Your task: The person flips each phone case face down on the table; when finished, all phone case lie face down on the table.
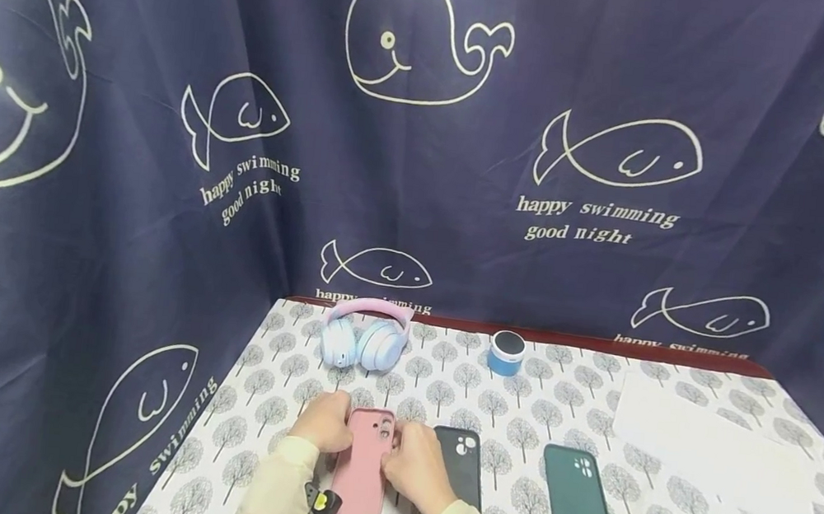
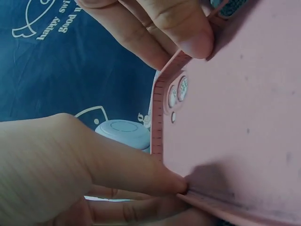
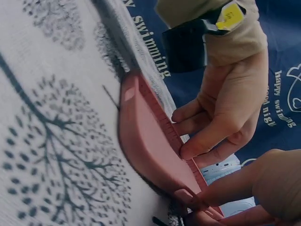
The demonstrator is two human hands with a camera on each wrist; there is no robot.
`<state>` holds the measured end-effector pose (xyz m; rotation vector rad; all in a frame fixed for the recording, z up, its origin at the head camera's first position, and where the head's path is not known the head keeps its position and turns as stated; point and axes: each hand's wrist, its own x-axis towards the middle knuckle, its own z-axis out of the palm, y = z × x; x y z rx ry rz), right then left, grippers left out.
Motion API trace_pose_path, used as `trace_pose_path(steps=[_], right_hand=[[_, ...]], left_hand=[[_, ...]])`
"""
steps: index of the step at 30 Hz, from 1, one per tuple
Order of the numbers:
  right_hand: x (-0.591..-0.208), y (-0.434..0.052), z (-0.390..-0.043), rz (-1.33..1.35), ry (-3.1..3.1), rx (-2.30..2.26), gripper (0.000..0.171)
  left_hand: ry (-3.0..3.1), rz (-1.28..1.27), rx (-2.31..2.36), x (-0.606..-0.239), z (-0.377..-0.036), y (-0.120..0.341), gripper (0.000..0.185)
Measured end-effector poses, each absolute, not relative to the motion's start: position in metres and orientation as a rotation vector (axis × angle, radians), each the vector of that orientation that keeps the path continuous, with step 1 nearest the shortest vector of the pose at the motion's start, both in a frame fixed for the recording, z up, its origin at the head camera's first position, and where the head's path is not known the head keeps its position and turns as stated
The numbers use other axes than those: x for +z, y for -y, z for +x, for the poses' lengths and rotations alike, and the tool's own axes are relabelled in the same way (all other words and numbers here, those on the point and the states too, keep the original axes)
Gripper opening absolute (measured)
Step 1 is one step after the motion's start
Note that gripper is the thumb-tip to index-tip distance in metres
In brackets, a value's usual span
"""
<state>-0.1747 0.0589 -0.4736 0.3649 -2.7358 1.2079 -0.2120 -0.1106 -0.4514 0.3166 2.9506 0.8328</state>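
Observation:
A pink phone case [image 1: 362, 467] lies back-up on the tree-print tablecloth [image 1: 539, 402], its camera cutout at the far end. My left hand [image 1: 327, 424] pinches its upper left edge, and my right hand [image 1: 415, 460] pinches its upper right edge. In the left wrist view my left thumb [image 2: 108, 165] presses the pink case's [image 2: 244, 117] rim, and right fingers [image 2: 183, 33] grip the corner by the camera holes. The right wrist view shows the case [image 3: 150, 141] tilted up off the cloth, with left fingers [image 3: 202, 141] on its rim.
A black phone case [image 1: 461, 460] lies just right of my right hand, and a dark green one [image 1: 579, 505] lies further right. Pink-and-blue headphones [image 1: 365, 337] and a small blue speaker [image 1: 506, 352] stand at the back. White paper [image 1: 707, 447] lies at right. Whale-print curtains surround the table.

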Motion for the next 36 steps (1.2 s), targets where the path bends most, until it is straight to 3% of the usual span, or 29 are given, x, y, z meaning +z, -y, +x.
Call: trace_pose_path(steps=[4,7,29,36], right_hand=[[-0.472,-0.061,-0.175,0.329,2.700,1.239,0.041],[-0.469,-0.062,-0.175,0.295,2.685,1.267,0.045],[-0.470,-0.058,-0.176,0.198,2.666,1.688,0.051],[-0.478,-0.057,-0.178,0.186,2.683,1.591,0.049]], left_hand=[[-2.950,0.317,0.890,-0.453,-0.212,0.111,0.024],[-2.921,0.328,0.948,-0.448,-0.211,0.111,0.022],[-2.875,0.487,1.238,-0.412,-0.203,0.109,0.034],[-2.828,0.547,1.234,-0.406,-0.201,0.098,0.036]])
